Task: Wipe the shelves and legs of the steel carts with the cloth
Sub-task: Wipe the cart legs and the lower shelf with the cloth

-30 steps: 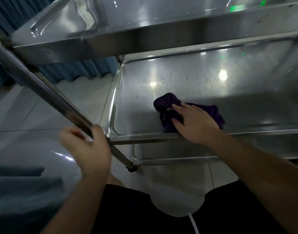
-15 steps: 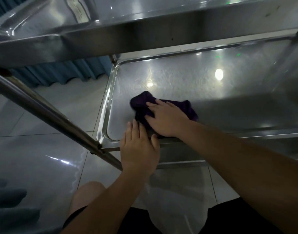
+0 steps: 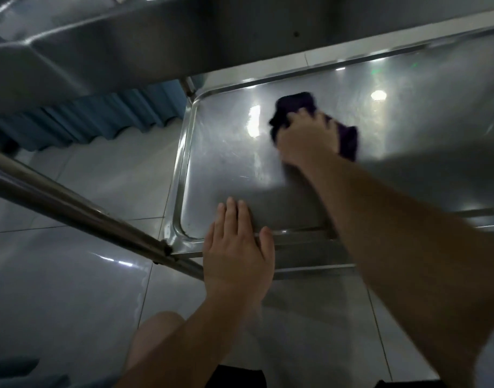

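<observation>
My right hand [image 3: 307,138] has pushed the cloth [image 3: 296,103] away from me since half a second ago: it was near the front rim of the middle shelf [image 3: 226,169], now it is further in, toward the back edge. The hand is blurred; it sits on top of the dark purple cloth, fingers look bent over it, pressing it to the steel, with cloth showing beyond the fingertips and to the right of the hand. Can't tell for certain how tightly the fingers grip. My left hand [image 3: 237,247] is about where it was half a second ago, flat on the shelf's front rim, fingers straight and together, thumb out to the right, holding nothing. A second ago that hand was wrapped around the cart leg [image 3: 72,208]; now the leg runs diagonally just left of it, meeting the shelf corner beside my wrist. Top shelf [image 3: 184,37] overhangs above both hands. Lower shelf edge [image 3: 310,264] shows just below the left thumb. Blue curtain [image 3: 100,116] and tiled floor [image 3: 114,177] lie off to the left.
</observation>
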Demonstrator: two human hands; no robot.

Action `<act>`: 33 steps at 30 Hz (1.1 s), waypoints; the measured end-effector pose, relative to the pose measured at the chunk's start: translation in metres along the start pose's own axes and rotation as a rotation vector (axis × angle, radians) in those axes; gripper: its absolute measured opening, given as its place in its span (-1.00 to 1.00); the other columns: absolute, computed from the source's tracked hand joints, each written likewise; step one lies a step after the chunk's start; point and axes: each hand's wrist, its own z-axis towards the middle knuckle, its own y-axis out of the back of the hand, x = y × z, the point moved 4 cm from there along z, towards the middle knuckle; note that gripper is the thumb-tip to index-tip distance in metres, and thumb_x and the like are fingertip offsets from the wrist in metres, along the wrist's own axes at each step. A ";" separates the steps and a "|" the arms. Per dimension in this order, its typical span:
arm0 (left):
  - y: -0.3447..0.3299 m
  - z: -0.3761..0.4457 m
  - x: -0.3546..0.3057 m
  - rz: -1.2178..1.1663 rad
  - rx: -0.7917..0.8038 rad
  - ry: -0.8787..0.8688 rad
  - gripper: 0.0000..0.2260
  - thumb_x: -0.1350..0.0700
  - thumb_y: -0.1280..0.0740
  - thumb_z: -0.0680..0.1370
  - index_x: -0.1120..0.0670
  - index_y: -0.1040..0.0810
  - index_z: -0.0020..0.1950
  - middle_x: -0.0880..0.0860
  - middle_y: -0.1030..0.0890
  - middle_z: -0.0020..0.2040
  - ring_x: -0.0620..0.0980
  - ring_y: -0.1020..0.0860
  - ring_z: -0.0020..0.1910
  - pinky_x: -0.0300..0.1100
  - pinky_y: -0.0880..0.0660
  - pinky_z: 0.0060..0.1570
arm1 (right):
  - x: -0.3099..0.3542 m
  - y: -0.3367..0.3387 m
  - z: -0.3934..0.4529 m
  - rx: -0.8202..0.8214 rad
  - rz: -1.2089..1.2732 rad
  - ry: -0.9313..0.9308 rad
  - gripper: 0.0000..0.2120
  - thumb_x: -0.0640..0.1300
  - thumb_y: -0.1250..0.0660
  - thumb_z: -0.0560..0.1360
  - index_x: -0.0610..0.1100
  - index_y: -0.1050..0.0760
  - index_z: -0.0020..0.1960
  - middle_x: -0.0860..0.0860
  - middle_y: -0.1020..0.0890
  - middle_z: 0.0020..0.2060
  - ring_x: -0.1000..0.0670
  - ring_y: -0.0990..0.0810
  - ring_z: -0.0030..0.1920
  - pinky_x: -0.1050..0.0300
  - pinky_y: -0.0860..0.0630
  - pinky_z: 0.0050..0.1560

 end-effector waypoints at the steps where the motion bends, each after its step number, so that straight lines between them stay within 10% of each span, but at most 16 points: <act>1: -0.001 0.000 0.001 0.006 0.002 -0.001 -0.32 -0.24 0.13 0.69 0.12 -0.20 0.70 0.13 -0.21 0.69 0.07 -0.10 0.70 0.00 0.01 0.64 | -0.034 0.013 0.001 -0.043 0.009 -0.067 -0.49 0.12 -0.03 0.61 -0.01 -0.41 0.47 -0.05 -0.38 0.53 -0.21 -0.27 0.53 -0.28 -0.14 0.52; 9: 0.004 -0.002 -0.003 0.014 0.017 0.014 -0.28 -0.25 0.21 0.66 0.10 -0.14 0.72 0.11 -0.15 0.71 0.06 -0.05 0.71 0.00 0.05 0.64 | -0.194 0.084 -0.035 -0.113 -0.001 -0.410 -0.44 0.11 0.00 0.66 -0.08 -0.25 0.59 -0.18 -0.29 0.58 -0.26 -0.19 0.59 -0.29 -0.09 0.57; 14: 0.007 0.003 0.000 -0.002 0.027 0.029 -0.31 -0.21 0.12 0.67 0.12 -0.15 0.71 0.11 -0.16 0.71 0.05 -0.05 0.70 0.00 0.02 0.67 | -0.074 0.038 -0.082 -0.060 -0.013 -0.056 -0.58 0.08 -0.11 0.65 -0.08 -0.45 0.41 -0.18 -0.50 0.39 -0.29 -0.44 0.39 -0.19 -0.33 0.41; 21: 0.007 -0.002 0.005 -0.022 -0.047 0.015 -0.34 -0.15 0.05 0.69 0.22 -0.31 0.64 0.21 -0.34 0.63 0.15 -0.24 0.65 0.13 -0.18 0.62 | -0.017 -0.013 -0.150 0.184 -0.030 0.430 -0.44 0.23 0.09 0.67 0.18 -0.16 0.65 0.21 -0.15 0.65 0.08 0.00 0.66 -0.03 0.09 0.64; 28: 0.008 -0.004 -0.005 0.019 -0.026 0.033 -0.34 -0.18 0.04 0.68 0.20 -0.30 0.65 0.19 -0.32 0.64 0.16 -0.23 0.65 0.11 -0.17 0.60 | -0.187 0.065 -0.143 -0.029 -0.081 0.153 -0.47 0.15 -0.12 0.68 0.02 -0.31 0.61 -0.01 -0.39 0.57 -0.08 -0.33 0.57 -0.02 -0.21 0.54; 33: 0.009 -0.002 -0.007 0.044 0.044 0.042 -0.39 -0.15 0.07 0.73 0.15 -0.16 0.71 0.14 -0.17 0.71 0.11 -0.08 0.70 0.05 -0.02 0.65 | -0.230 0.086 -0.135 0.024 -0.118 0.003 -0.40 0.18 0.01 0.68 -0.01 -0.18 0.67 0.04 -0.25 0.64 -0.02 -0.18 0.63 -0.04 -0.12 0.59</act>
